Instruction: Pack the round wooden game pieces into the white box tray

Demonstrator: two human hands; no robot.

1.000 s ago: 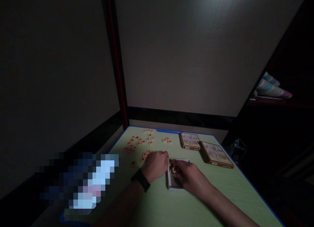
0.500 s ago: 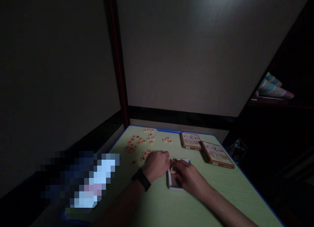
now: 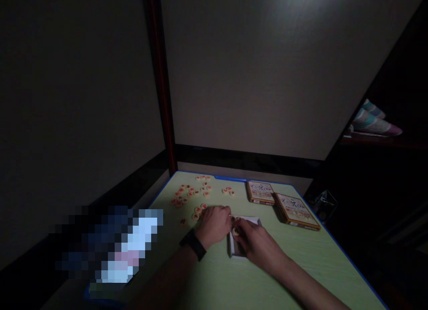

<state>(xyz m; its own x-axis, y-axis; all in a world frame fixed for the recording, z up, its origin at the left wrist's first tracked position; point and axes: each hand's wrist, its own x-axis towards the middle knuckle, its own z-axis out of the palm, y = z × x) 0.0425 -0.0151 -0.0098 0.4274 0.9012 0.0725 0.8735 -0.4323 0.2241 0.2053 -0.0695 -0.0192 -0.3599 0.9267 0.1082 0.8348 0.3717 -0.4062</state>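
Observation:
A shallow white box (image 3: 230, 251) sits on the table in front of me, with Chinese chess pieces in its far left corner. My left hand (image 3: 214, 224) is closed at the far left corner of this box, its fingertips mostly hidden. Inside the box, my right hand (image 3: 260, 242) pinches a round Chinese chess piece (image 3: 236, 231) between thumb and fingers. Just left of my left hand lie several loose pieces (image 3: 198, 210) with red and dark characters, partly covered by that hand.
More pieces (image 3: 190, 194) are scattered at the table's far left, and a small group (image 3: 228, 191) lies behind the box. Two printed game boxes (image 3: 297, 210) rest at the right. The green table (image 3: 317, 265) has a blue edge, with walls beyond it.
My right hand has shifted very slightly over the box, still pinching the chess piece. My left hand stays at the box's corner.

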